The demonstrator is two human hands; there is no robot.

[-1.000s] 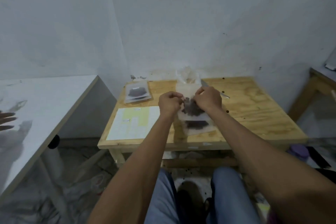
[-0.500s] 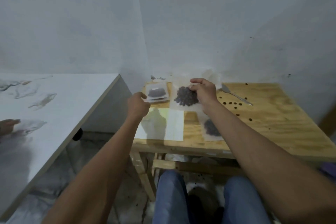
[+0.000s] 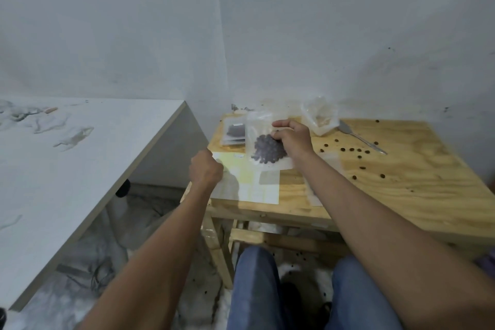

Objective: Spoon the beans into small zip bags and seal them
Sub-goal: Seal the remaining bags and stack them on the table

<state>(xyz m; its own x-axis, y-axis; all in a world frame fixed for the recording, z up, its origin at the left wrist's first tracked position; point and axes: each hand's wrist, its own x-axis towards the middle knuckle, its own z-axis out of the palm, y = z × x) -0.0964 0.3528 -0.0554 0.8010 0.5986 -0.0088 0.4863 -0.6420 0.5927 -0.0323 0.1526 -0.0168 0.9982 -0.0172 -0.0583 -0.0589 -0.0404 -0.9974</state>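
Note:
My right hand grips a small clear zip bag filled with dark beans, holding it above the wooden table near its far left corner. My left hand hangs curled over the table's left edge and holds nothing. A stack of filled zip bags lies just behind the held bag. Another bag lies on the table under my right forearm, mostly hidden. A metal spoon rests to the right, with several loose beans scattered around it.
A crumpled clear plastic bag stands at the back by the wall. A yellow-white label sheet lies near the table's front left. A white table stands to the left. My knees in jeans are below the table edge.
My left hand has let go of the bag and pulled back to the left. My right hand has carried the filled bag leftward, toward the stack of bags.

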